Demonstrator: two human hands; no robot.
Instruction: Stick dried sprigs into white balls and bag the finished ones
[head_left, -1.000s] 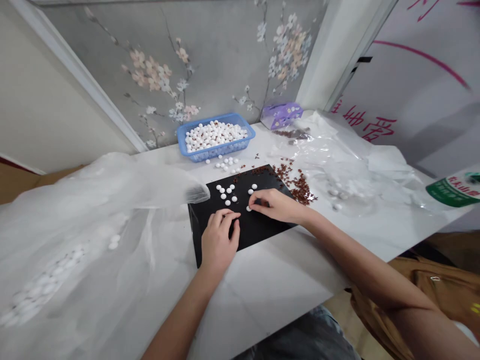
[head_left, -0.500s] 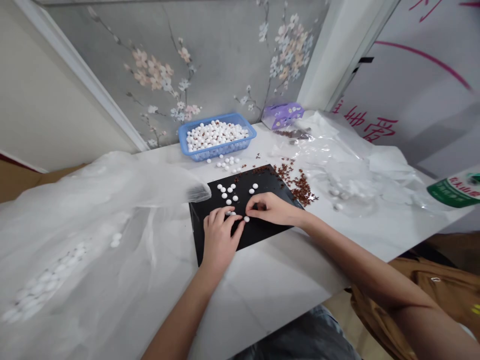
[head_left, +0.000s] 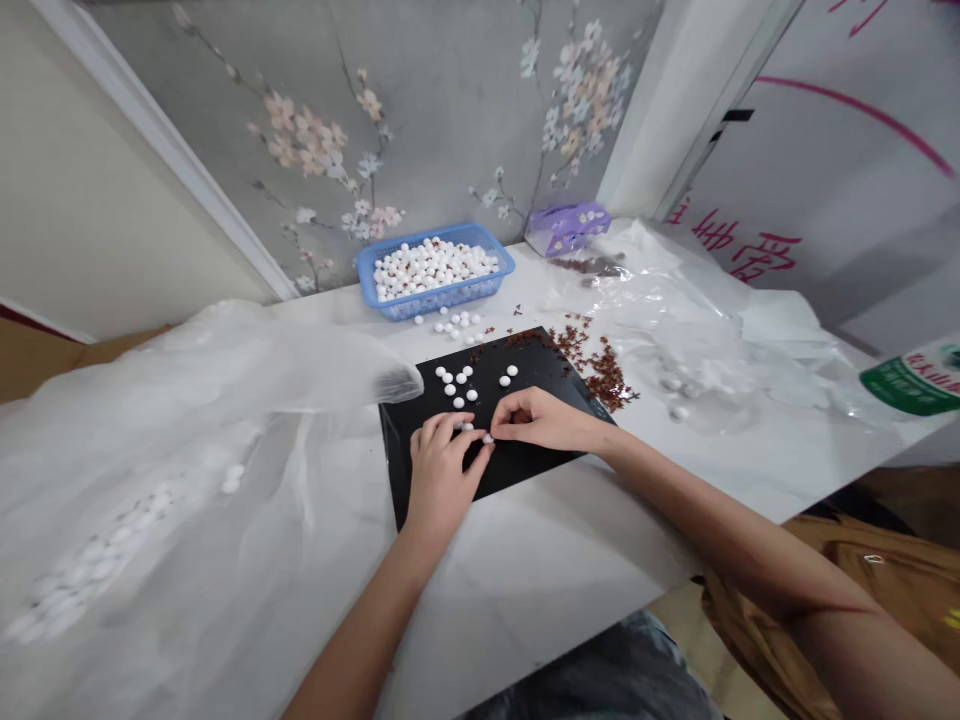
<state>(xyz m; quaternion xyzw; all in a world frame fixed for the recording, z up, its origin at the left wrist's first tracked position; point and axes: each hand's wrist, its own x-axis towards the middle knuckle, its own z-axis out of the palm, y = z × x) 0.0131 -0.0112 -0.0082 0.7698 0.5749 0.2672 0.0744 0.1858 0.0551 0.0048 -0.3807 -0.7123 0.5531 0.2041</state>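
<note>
Over a black board (head_left: 517,460), my left hand (head_left: 442,460) grips a small white ball (head_left: 487,438) between thumb and forefinger. Its other fingers curl over a couple more white balls, partly hidden. My right hand (head_left: 544,418) meets that ball from the right, thumb and forefinger pinched together at its side. Whatever lies in the pinch is too small to make out. Several loose white balls (head_left: 450,390) rest on the board beyond my left hand, and a pair (head_left: 508,376) lies farther right. Small reddish-brown star-shaped pieces (head_left: 607,375) are heaped at the board's right edge.
A blue basket (head_left: 431,305) full of white balls stands against the wall, with loose balls in front. Clear plastic bags (head_left: 705,350) and a purple packet (head_left: 574,228) are at the right back. A large translucent bag (head_left: 187,400) covers the left side. A green-labelled bottle (head_left: 911,385) is far right.
My left thumb and forefinger have closed on the white ball, which has shifted slightly left. My right fingertips now touch or nearly touch it.
</note>
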